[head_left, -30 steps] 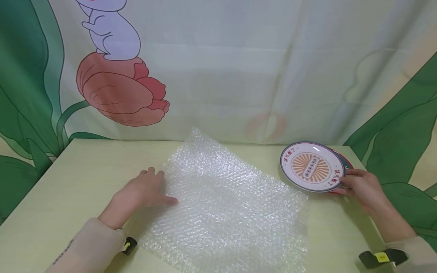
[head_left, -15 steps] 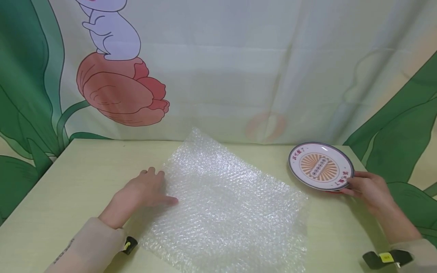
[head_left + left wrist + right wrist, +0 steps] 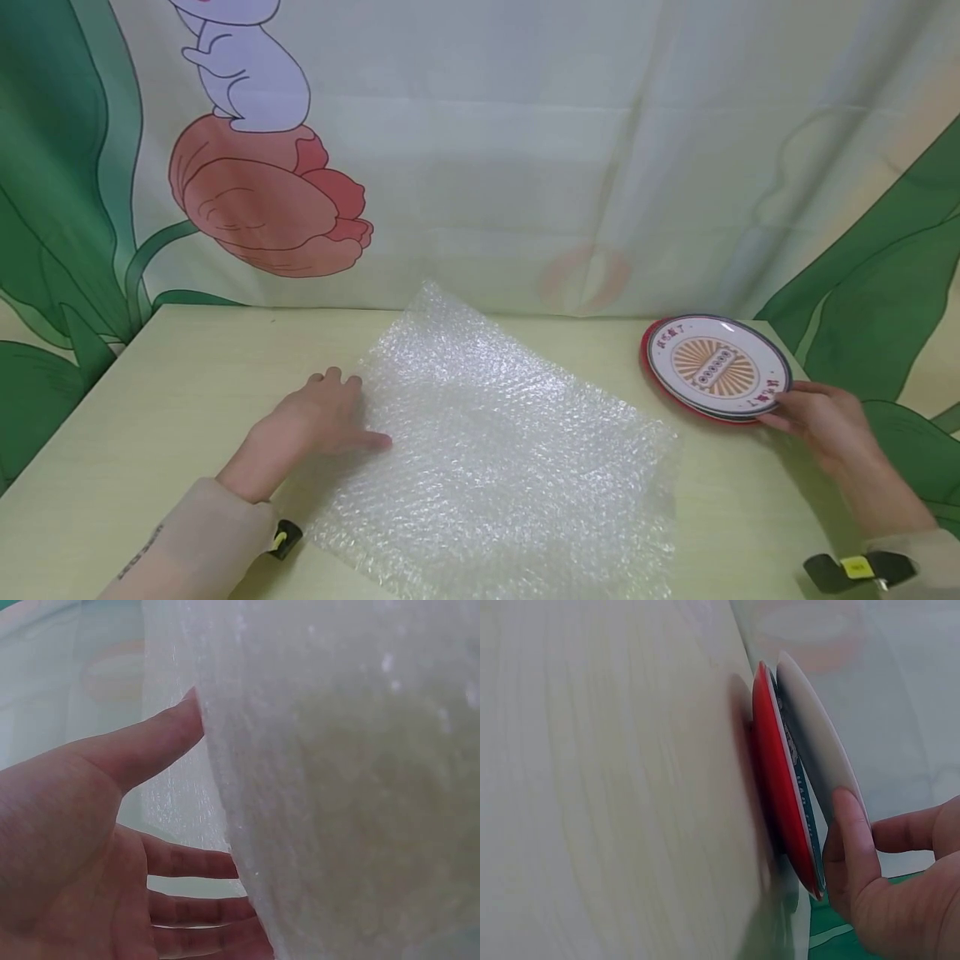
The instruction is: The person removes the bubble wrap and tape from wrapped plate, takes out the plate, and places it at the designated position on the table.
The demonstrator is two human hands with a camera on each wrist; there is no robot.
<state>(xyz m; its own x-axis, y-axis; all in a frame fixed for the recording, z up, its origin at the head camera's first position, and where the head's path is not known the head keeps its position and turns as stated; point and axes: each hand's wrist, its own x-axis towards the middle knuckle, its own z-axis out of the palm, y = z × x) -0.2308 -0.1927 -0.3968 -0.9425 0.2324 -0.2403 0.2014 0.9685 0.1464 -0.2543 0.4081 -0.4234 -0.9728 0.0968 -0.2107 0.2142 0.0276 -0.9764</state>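
My right hand (image 3: pixel 831 421) pinches the right rim of a white plate (image 3: pixel 712 367) printed with an orange sunburst and red characters. In the right wrist view the white plate (image 3: pixel 817 727) tilts over a red-backed plate (image 3: pixel 776 780) with a dark teal face, which lies on the table. A gap shows between the two at the hand's side. At the left, my left hand (image 3: pixel 315 417) rests at the left edge of a large sheet of bubble wrap (image 3: pixel 495 467). Its fingers are spread and fairly straight, their tips partly hidden by the wrap in the left wrist view.
The pale wood-grain table (image 3: pixel 150 417) carries the sheet and plates. A printed curtain (image 3: pixel 480 167) with a rabbit and flower hangs right behind its back edge. The plates stand near the table's back right corner.
My right hand has carried the white plate to the right, over the red-backed plate, whose red rim now shows at the left. My left hand and the bubble wrap stay put.
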